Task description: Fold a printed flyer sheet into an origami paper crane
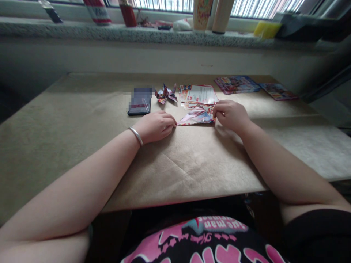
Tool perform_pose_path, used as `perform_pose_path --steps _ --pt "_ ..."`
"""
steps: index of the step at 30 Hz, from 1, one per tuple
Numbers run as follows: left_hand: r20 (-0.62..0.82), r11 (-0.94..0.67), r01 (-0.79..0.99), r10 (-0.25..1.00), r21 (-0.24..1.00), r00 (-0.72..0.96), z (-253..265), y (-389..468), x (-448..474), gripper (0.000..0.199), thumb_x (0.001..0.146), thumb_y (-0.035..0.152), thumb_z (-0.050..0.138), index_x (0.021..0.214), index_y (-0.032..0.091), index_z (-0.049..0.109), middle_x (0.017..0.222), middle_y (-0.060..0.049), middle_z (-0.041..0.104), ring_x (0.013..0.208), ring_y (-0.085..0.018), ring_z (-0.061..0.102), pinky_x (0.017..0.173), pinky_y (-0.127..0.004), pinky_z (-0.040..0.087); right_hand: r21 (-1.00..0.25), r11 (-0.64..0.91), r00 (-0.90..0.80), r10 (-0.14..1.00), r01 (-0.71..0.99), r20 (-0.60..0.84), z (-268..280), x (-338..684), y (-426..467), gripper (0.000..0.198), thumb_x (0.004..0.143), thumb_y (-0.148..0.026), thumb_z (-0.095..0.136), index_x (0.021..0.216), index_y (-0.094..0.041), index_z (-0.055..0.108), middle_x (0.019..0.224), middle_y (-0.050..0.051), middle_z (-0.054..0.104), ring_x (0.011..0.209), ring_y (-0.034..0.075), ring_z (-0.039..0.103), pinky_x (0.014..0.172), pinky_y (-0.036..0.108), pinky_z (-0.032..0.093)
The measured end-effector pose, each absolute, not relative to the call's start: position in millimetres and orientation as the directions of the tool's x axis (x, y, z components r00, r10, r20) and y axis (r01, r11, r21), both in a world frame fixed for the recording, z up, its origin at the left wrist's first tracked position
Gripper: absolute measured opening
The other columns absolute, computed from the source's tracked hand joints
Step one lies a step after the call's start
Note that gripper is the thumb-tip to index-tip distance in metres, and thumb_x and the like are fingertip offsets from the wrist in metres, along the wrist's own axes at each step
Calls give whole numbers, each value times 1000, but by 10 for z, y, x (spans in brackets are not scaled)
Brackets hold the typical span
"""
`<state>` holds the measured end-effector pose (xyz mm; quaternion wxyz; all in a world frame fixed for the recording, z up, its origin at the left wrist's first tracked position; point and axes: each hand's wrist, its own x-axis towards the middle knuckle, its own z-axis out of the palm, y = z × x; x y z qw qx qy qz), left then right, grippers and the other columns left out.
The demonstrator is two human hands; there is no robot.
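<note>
A partly folded sheet of printed paper (195, 116), pinkish and pointed at its left end, lies on the table in front of me. My left hand (160, 126), with a silver bangle at the wrist, rests on the tabletop and has its fingertips at that left point. The right end of the paper is pinched between thumb and fingers of my right hand (229, 114). Just beyond the fold is a spread of printed cards (201, 94). Small folded paper figures (166, 94) stand to the left of the cards.
A dark phone (140, 102) lies left of the figures. Colourful cards (237, 84) sit at the back right, with another pile (278, 91) beside them. Bottles and cups line the stone windowsill (153, 36) behind the table (82, 120).
</note>
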<state>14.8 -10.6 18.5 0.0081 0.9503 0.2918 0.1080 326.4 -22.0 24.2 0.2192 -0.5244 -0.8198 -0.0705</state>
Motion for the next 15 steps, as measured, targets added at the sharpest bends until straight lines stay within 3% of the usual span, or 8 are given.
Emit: perform_pose_path --steps 3,7,15 --pt "205 -831 552 553 72 807 176 -104 148 35 93 27 41 97 17 74 110 -7 74 99 -20 66 93 -35 53 -160 547 -424 775 822 468 174 3073 -243 26 81 -13 50 80 -23 74 88 6 72 89 23 62 82 37 47" --pt "231 -837 541 544 84 807 158 -93 147 35 94 27 41 97 16 74 108 -8 75 97 -21 67 93 -36 53 -135 737 -658 659 662 365 81 2777 -291 36 90 -15 47 110 -28 74 112 6 72 110 23 57 97 39 43" --pt "260 -847 528 525 65 810 133 -83 155 35 96 29 41 100 17 74 105 -8 74 95 -20 65 89 -36 52 -28 729 -691 660 684 296 40 2527 -322 38 96 -20 44 120 -30 71 112 7 68 102 24 54 96 39 38"
